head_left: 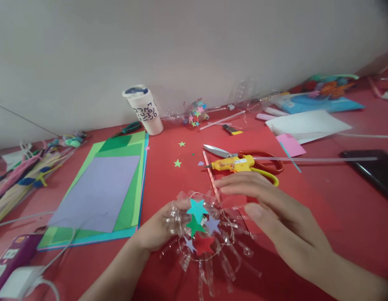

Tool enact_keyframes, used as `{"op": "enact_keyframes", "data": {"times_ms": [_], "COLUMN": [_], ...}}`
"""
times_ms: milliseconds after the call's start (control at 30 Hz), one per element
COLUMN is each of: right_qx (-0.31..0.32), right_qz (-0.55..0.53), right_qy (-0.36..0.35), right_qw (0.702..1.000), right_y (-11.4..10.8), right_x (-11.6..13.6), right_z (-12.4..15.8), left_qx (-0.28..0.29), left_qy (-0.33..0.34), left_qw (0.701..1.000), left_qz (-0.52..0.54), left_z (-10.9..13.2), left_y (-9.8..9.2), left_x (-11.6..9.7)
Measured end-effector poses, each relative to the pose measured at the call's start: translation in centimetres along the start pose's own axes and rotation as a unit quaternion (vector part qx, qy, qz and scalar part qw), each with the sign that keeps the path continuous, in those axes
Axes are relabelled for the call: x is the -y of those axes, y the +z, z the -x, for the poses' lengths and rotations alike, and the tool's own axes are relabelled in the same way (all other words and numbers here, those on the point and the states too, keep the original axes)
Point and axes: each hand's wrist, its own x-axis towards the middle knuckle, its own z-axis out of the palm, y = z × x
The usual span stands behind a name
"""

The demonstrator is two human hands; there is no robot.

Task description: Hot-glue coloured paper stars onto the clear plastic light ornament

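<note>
while the left hand (156, 230) is curled around the left edge of the clear plastic fringe (227, 251) – fingers closed on it, showing blurred through the plastic – the right hand (275, 217) hovers flat with its fingers spread straight and apart, holding nothing. whether the right fingertips brush the plastic or float just above it cannot be told.

the fringe lies directly right of the left grip, low over the red table (169, 138), its cut strips fanning out toward the person and to the right. on its middle sit four paper stars in a short row running from far to near: a teal star (197, 209), a green star (194, 225), a lavender star (212, 225) and a red star (202, 244). the right hand comes in from the right, fingertips pointing left over the far-right part of the fringe – so the stars lie between the two hands, just beside the left grip and near the right fingertips.

beyond the right fingertips lie a yellow glue gun (233, 164), red-handled scissors (266, 155) and a pink straw (209, 167). well left of the left grip lies a stack of coloured paper (109, 188).
</note>
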Motion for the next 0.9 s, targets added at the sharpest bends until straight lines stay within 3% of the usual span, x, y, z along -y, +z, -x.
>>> {"op": "enact_keyframes", "data": {"times_ms": [133,333,567,767,900], "right_qx": [0.015,0.038,0.001,-0.010,-0.011], "right_qz": [-0.007,-0.072,-0.173,-0.254,-0.169], "right_qy": [0.119,0.201,0.226,0.232,0.177], "right_qw": [0.993,0.976,0.959,0.939,0.970], "right_y": [0.6,1.1,1.3,2.2,2.5], "right_x": [-0.5,-1.2,-1.5,-2.6,-3.2], "right_z": [-0.2,-0.5,-0.8,-0.1,0.6], "left_qx": [-0.095,-0.080,-0.111,-0.214,-0.235], "left_qy": [0.003,0.028,0.038,0.109,0.139], "left_qw": [0.995,0.994,0.993,0.971,0.962], "left_qz": [-0.022,-0.064,0.000,0.017,0.021], "left_z": [0.1,-0.2,-0.4,-0.9,-1.6], "left_y": [-0.2,0.6,0.9,1.4,1.2], "left_x": [0.0,-1.0,-0.6,0.1,0.8]}}
